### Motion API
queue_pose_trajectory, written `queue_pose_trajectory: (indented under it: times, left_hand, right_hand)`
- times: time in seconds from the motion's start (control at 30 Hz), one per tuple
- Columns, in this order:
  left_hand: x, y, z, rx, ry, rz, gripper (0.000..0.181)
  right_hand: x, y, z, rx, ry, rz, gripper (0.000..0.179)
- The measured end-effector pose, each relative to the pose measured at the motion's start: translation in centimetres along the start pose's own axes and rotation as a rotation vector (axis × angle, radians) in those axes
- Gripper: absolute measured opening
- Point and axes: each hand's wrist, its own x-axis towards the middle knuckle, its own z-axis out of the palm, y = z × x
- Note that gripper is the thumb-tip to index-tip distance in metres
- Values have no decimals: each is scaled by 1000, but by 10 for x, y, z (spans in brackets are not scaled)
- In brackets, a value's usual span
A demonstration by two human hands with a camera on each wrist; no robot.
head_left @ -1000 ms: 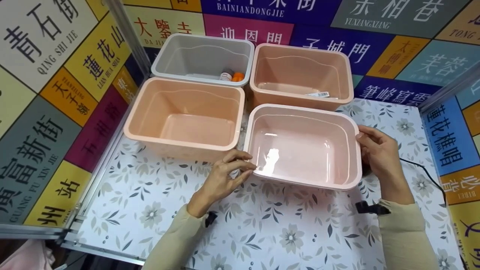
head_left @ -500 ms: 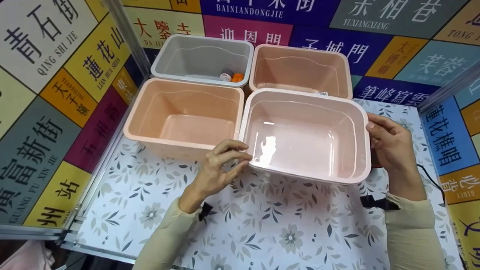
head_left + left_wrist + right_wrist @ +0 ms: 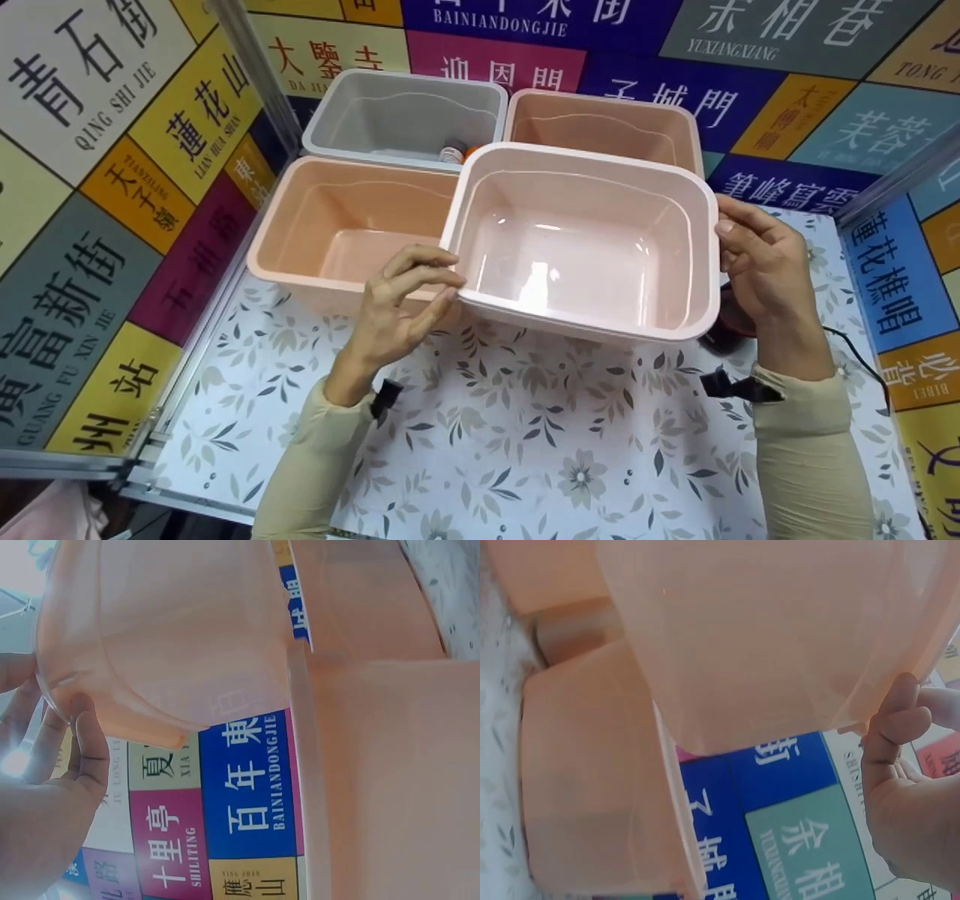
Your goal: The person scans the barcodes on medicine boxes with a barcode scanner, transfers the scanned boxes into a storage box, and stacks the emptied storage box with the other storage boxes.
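A pale pink plastic bin (image 3: 570, 195) is held up off the table between both hands, tilted so its inside shows. My left hand (image 3: 394, 307) pinches its rim at the front left corner. At the right side, my right hand (image 3: 772, 262) grips the rim with the thumb inside. In the left wrist view the underside of the bin (image 3: 165, 622) hangs above other bins, and the left hand (image 3: 52, 780) bends at its edge. The right wrist view has the right hand (image 3: 904, 757) at the edge of the raised bin (image 3: 780, 637).
Below and behind stand a peach bin (image 3: 300, 217), a grey bin (image 3: 397, 112) containing a small white-labelled bottle (image 3: 451, 152) and something orange, and another peach bin (image 3: 600, 120), partly covered. A dark object (image 3: 727, 326) with a black cord (image 3: 859, 349) lies at right on the flowered tablecloth (image 3: 525, 450).
Both hands have raised the pink bin, first slightly right, then up and left. It now overlaps the left peach bin's edge and covers more of the back right bin.
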Motion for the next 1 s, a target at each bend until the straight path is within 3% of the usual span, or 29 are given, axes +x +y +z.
queue_pose_trajectory:
  times: [0.33, 0.63, 1.0]
  left_hand:
    - [7, -2, -21, -61, 91, -18, 13]
    - [12, -11, -49, -163, 188, -57, 11]
    - [11, -25, -79, -174, 299, -80, 12]
  right_hand:
    - [11, 1, 29, 70, -35, -4, 30]
    - [24, 12, 59, -2, -71, 8, 35]
    - [43, 37, 91, -27, -70, 97, 32]
